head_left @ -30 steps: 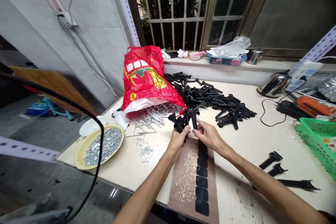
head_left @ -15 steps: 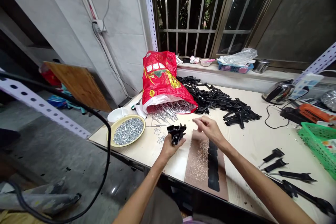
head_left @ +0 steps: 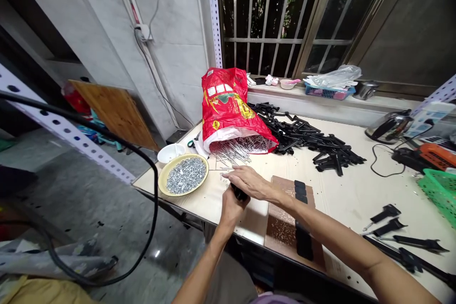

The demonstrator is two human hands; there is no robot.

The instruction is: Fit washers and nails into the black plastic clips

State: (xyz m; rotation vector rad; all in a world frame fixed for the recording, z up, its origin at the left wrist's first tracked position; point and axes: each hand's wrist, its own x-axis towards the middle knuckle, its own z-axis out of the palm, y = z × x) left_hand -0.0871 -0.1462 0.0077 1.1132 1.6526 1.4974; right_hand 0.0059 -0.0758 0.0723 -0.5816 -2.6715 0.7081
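Observation:
My left hand (head_left: 231, 209) is wrapped round a bundle of black plastic parts (head_left: 240, 193), held above the table's front edge. Over the top of the bundle lies my right hand (head_left: 252, 183), its fingers stretched to the left and its thumb side partly hidden. The right fingertips are near small metal pieces (head_left: 224, 183) scattered on the table. Thin metal rods (head_left: 233, 153) spill from the mouth of a red bag (head_left: 228, 102) just behind. To the left, a yellow bowl (head_left: 162, 187) holds many small metal pieces.
A brown board (head_left: 280, 228) with black pads (head_left: 304, 242) lies under my right forearm. Black plastic parts (head_left: 306, 135) are heaped at the back. Several black-handled pieces (head_left: 416, 243) and a green basket (head_left: 436, 194) are at right. A white bowl (head_left: 171, 153) stands behind the yellow one.
My right hand has moved left from above the board to over the bundle, and its fingers have straightened. My left hand still holds the bundle. The view has shifted slightly left.

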